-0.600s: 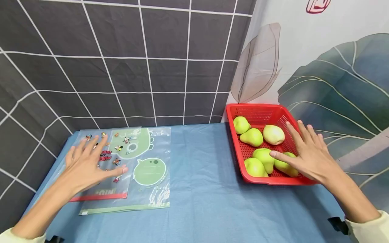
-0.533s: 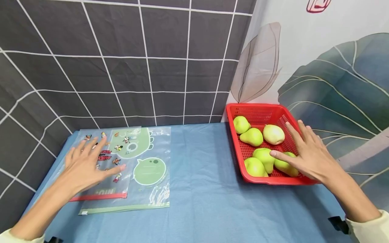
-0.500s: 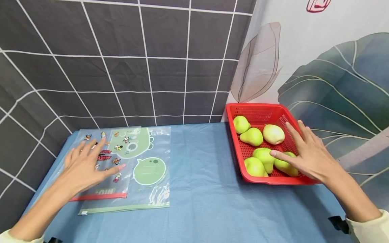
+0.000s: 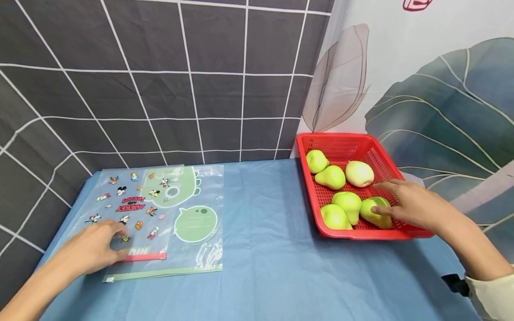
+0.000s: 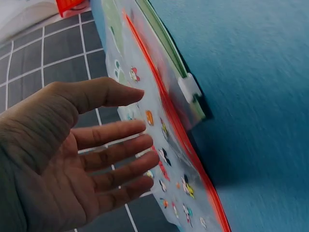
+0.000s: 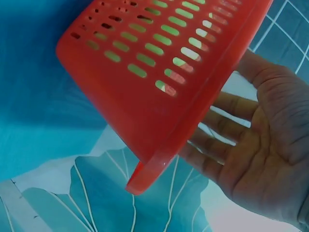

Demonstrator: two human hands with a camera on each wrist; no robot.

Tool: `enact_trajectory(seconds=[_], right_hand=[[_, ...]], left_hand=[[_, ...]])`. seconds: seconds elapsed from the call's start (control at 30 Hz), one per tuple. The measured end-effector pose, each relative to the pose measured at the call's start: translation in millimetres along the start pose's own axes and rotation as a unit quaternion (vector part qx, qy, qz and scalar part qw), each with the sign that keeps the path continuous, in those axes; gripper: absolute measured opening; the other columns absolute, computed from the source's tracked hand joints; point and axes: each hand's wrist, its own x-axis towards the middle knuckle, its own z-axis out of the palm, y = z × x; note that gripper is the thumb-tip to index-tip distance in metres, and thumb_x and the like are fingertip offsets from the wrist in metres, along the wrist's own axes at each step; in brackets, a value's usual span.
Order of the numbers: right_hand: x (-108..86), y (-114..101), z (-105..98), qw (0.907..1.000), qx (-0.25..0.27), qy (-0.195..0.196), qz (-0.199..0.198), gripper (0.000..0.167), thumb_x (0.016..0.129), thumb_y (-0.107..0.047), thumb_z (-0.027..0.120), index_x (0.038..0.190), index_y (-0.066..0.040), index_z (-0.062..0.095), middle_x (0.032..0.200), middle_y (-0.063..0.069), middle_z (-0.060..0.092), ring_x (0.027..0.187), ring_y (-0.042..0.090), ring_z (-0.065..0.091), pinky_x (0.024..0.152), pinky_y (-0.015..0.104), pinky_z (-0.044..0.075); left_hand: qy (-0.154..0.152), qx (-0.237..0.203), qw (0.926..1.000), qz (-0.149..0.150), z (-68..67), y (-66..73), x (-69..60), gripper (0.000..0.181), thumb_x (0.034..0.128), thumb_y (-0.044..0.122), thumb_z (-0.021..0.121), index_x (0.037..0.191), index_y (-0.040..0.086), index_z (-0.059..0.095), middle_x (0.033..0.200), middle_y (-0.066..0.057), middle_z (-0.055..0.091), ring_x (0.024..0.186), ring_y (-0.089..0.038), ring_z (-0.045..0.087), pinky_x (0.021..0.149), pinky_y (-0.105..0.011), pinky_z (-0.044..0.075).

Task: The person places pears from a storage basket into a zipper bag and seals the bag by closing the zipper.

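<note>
The loose-fingered, empty left hand (image 4: 94,247) has drawn back beside the red zip (image 4: 146,257) of the cartoon-printed clear plastic bag (image 4: 138,213) on the blue-clothed desk (image 4: 261,249), while the empty right hand (image 4: 419,207) has dipped over the red plastic basket (image 4: 361,234) of yellow-green pears (image 4: 347,206), seemingly bringing both within reach.

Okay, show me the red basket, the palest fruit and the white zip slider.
Red basket (image 4: 373,234), head view, on its near rim.
Palest fruit (image 4: 359,174), head view, on its middle.
White zip slider (image 5: 189,87), left wrist view, on its middle.
</note>
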Motion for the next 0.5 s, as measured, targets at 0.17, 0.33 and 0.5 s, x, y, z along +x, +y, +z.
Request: enact_trajectory(seconds=[0.17, 0.33, 0.5], right_hand=[[6.3, 2, -1, 0.9988, -0.004, -0.003, -0.048, 0.064, 0.077, -0.028, 0.103, 0.125, 0.006, 0.080, 0.117, 0.024, 0.082, 0.108, 0.045, 0.078, 0.082, 0.058, 0.074], [13.2, 4, 0, 0.9977, -0.005, -0.021, -0.064, 0.063, 0.075, -0.026, 0.104, 0.124, 0.006, 0.081, 0.115, 0.023, 0.083, 0.109, 0.047, 0.079, 0.084, 0.059, 0.074], [20.0, 6, 1, 0.9962, -0.001, -0.047, -0.073, 0.062, 0.074, -0.026, 0.105, 0.124, 0.003, 0.082, 0.116, 0.019, 0.084, 0.110, 0.044, 0.080, 0.085, 0.057, 0.074]], left_hand=[[-0.017, -0.003, 0.9994, 0.031, 0.6, -9.7, -7.9, 0.030, 0.0750, 0.018, 0.101, 0.094, 0.009, 0.080, 0.091, 0.002, 0.072, 0.085, -0.019, 0.065, 0.073, -0.038, 0.059], [-0.030, -0.012, 0.9984, 0.047, 3.1, -16.8, -10.0, 0.029, 0.0740, 0.014, 0.101, 0.093, 0.012, 0.080, 0.089, 0.006, 0.069, 0.080, -0.006, 0.054, 0.066, -0.027, 0.052], [-0.039, -0.017, 0.9977, 0.052, 7.4, -20.6, -8.8, 0.031, 0.0733, 0.013, 0.102, 0.089, 0.015, 0.077, 0.086, 0.008, 0.066, 0.078, -0.003, 0.051, 0.065, -0.026, 0.051]])
